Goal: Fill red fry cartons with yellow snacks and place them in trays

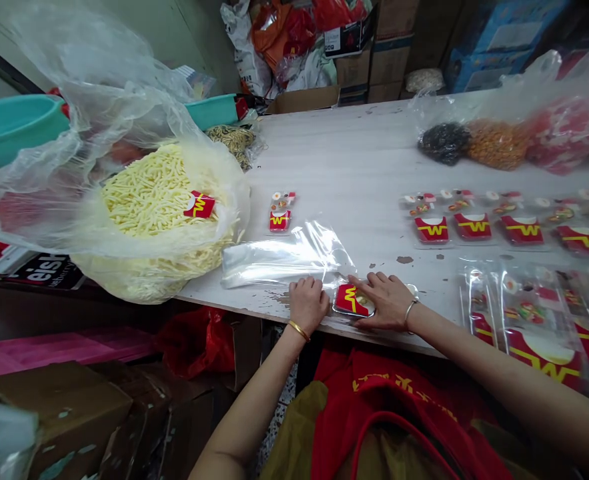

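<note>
My left hand (308, 303) is at the table's front edge, its fingers curled together on the lower edge of a clear plastic bag (264, 261). Beside it, my right hand (388, 300) lies over a small clear plastic pack (350, 300) with a red front and a yellow W-like mark. Its thumb is along the near side and its fingers reach over the far side, so part of the pack is hidden. The pack's left end meets the bag's right end; whether it is inside the bag I cannot tell. A similar pack (280, 212) lies farther back.
A large open bag (234, 200) of pale yellow fry-shaped pieces stands at left, a red holder (199, 205) on top. Several filled packs (521, 230) line the right side, with bagged packs (539, 327) nearer. Bags of dark pieces (444, 142) and orange pieces (497, 143) sit behind.
</note>
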A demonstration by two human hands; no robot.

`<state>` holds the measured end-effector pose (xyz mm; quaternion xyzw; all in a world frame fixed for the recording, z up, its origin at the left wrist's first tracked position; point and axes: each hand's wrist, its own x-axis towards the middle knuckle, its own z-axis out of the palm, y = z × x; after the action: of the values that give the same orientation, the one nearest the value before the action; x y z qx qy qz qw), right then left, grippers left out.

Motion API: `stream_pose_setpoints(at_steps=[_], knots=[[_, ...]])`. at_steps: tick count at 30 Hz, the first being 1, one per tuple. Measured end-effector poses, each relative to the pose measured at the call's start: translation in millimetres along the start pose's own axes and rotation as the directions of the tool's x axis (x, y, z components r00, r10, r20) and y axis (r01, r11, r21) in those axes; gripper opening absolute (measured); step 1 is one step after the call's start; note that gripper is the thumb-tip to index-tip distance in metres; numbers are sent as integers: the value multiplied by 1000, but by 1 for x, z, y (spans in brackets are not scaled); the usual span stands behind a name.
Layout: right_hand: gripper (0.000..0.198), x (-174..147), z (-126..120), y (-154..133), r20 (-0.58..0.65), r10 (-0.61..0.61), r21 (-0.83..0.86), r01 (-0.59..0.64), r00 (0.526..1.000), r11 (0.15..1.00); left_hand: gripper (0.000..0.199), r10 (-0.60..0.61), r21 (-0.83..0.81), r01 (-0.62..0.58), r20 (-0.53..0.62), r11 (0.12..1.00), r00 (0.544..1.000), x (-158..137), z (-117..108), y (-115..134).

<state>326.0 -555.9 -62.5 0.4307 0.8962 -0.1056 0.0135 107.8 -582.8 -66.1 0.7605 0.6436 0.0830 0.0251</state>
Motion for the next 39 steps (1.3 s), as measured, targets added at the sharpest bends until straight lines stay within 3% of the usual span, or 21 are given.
stream_pose_setpoints(at_steps=[5, 9, 13, 16, 19, 21, 23, 25, 27, 28, 30, 33, 35, 39], knots=[[104, 6, -4, -6, 58, 161, -6, -161, 985, 987, 22, 38, -84, -34, 42, 996, 998, -13, 5, -1], [97, 11, -6, -16, 71, 251, 6, -252, 965, 968, 19, 62, -145, -60, 8, 988, 998, -17, 3, 20], [96, 10, -7, -13, 46, 206, 9, -206, 978, 978, 17, 154, -154, -143, 60, 978, 986, -21, -3, 46], [106, 6, -6, 0, 22, 25, 6, -25, 999, 1000, 20, 256, -195, -223, 165, 955, 952, -15, -17, 48], [122, 1, -2, 10, -46, -110, -19, 109, 993, 994, 21, 333, -216, -294, 175, 931, 926, 7, -33, 34], [122, -5, 3, 11, -125, -78, -9, 78, 989, 997, 36, 408, -240, -361, 191, 901, 893, 25, -38, 20], [114, -14, 10, 8, -221, 104, 77, -89, 970, 993, 47, 508, -293, -435, 250, 851, 824, 42, -35, 8], [104, -26, 21, 6, -291, 378, 240, -315, 879, 918, 52, 579, -339, -483, 297, 808, 760, 55, -29, 0], [95, -37, 34, 6, -289, 612, 439, -467, 736, 768, 47, 618, -357, -514, 310, 780, 723, 63, -22, -4], [90, -42, 40, 7, -266, 684, 526, -492, 679, 694, 39, 634, -364, -527, 314, 768, 707, 66, -21, -6], [81, -50, 50, 10, -224, 752, 658, -474, 619, 586, 19, 668, -404, -541, 324, 738, 669, 71, -20, -6], [68, -51, 53, 13, -202, 776, 776, -385, 598, 499, 6, 701, -528, -501, 293, 686, 650, 75, -25, -3], [60, -49, 48, 11, -190, 783, 833, -325, 593, 448, 5, 688, -598, -450, 249, 663, 682, 77, -28, 4], [51, -45, 29, -5, -178, 719, 902, -180, 672, 392, 8, 689, -673, -430, 164, 602, 706, 81, -28, 26]])
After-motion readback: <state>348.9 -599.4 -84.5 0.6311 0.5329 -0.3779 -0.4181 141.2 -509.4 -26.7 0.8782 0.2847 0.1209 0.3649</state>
